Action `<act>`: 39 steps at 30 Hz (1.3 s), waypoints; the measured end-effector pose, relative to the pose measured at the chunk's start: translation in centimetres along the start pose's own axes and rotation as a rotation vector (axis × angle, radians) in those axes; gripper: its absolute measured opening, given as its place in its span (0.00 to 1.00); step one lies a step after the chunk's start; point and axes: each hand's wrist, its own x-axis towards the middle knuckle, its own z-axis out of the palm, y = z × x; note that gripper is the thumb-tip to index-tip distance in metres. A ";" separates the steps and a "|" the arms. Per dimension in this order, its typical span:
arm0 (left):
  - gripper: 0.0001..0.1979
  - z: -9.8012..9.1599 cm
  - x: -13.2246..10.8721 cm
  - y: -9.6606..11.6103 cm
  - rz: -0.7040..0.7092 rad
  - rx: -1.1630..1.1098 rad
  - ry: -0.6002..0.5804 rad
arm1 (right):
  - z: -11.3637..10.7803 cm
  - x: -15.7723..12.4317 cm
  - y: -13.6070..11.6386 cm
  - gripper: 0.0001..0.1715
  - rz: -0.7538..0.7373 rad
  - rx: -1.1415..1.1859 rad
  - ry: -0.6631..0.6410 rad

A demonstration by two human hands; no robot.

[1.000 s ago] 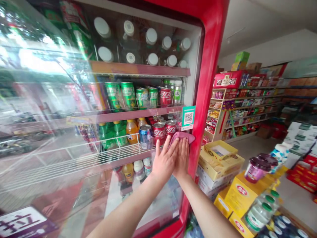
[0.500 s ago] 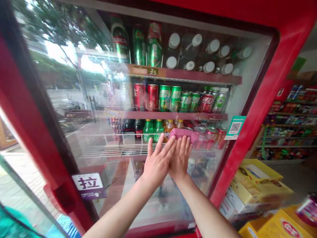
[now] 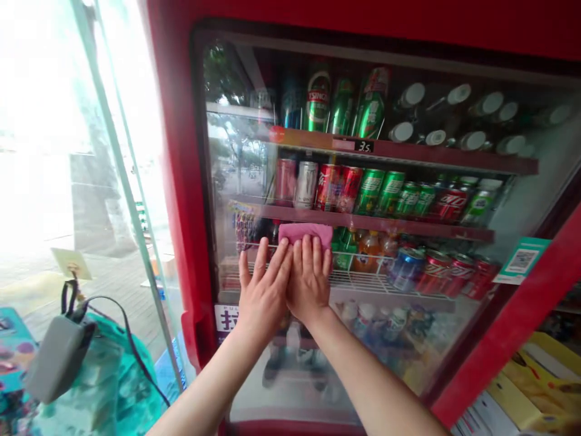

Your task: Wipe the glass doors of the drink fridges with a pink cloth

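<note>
A folded pink cloth [image 3: 305, 233] is pressed flat against the glass door [image 3: 454, 339] of a red drinks fridge [image 3: 175, 157]. My right hand [image 3: 309, 277] lies on the cloth with its fingers stretched out and together. My left hand [image 3: 262, 289] lies open beside it, fingers spread, partly overlapping the right hand and touching the cloth's lower left edge. Both hands sit near the left side of the glass, level with the third shelf.
Behind the glass are shelves of cans [image 3: 363, 189] and bottles [image 3: 458, 94]. A label with a QR code [image 3: 521, 260] is stuck at the door's right. A glass shop door [image 3: 113, 181] stands to the left, a grey device with a cable [image 3: 59, 357] below it. Yellow boxes [image 3: 544, 375] lie lower right.
Both hands have slid the cloth leftward across the glass, from beside the QR label at the right edge to near the left frame. My view has swung left with them.
</note>
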 end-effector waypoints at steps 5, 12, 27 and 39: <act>0.33 -1.9 -1.6 -4.7 -0.136 0.036 0.073 | 1.0 3.3 -5.0 0.39 -0.158 0.067 -0.022; 0.34 -3.8 -3.7 -8.3 -0.263 0.087 0.092 | 2.5 6.4 -9.5 0.39 -0.409 0.084 -0.048; 0.42 -0.3 0.4 -2.5 -0.227 -0.026 0.131 | -1.4 7.1 -1.5 0.36 -0.420 -0.043 0.004; 0.41 2.3 7.6 9.5 -0.053 -0.162 0.152 | -7.4 5.7 12.9 0.41 -0.242 -0.089 -0.039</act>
